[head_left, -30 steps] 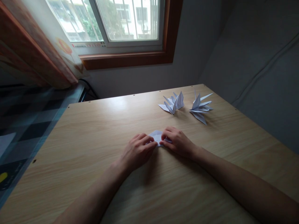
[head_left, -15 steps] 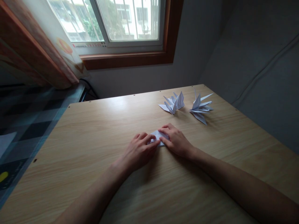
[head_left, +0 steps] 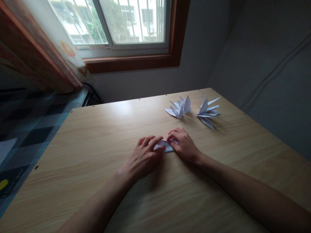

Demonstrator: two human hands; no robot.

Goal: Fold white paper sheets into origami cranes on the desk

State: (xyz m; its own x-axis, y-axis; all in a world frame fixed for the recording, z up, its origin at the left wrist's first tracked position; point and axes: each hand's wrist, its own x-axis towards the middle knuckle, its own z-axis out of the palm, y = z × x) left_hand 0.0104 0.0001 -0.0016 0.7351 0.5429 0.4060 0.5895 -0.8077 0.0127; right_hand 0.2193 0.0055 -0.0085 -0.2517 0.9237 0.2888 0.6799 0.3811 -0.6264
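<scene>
A small folded sheet of white paper [head_left: 167, 147] lies on the wooden table [head_left: 104, 136] between my hands. My left hand [head_left: 147, 157] grips its left end, with the thumb on top and the fingers curled over the far side. At the right end, my right hand [head_left: 183, 145] has its fingers bent and pinched on the paper's far edge. Parts of the paper are hidden under both hands. Beyond them, two clusters of folded white paper cranes stand on the table, a left cluster [head_left: 181, 108] and a right cluster [head_left: 208, 111].
A second surface with a checked cloth [head_left: 41, 136] adjoins on the left, a white sheet [head_left: 6, 149] on it. An orange curtain [head_left: 36, 48] hangs beside the window [head_left: 138, 22]. Grey wall [head_left: 274, 94] runs along the right.
The far edge of the paper has been folded toward me, so less of it shows. My right fingers have curled in, and my left fingers have lifted slightly.
</scene>
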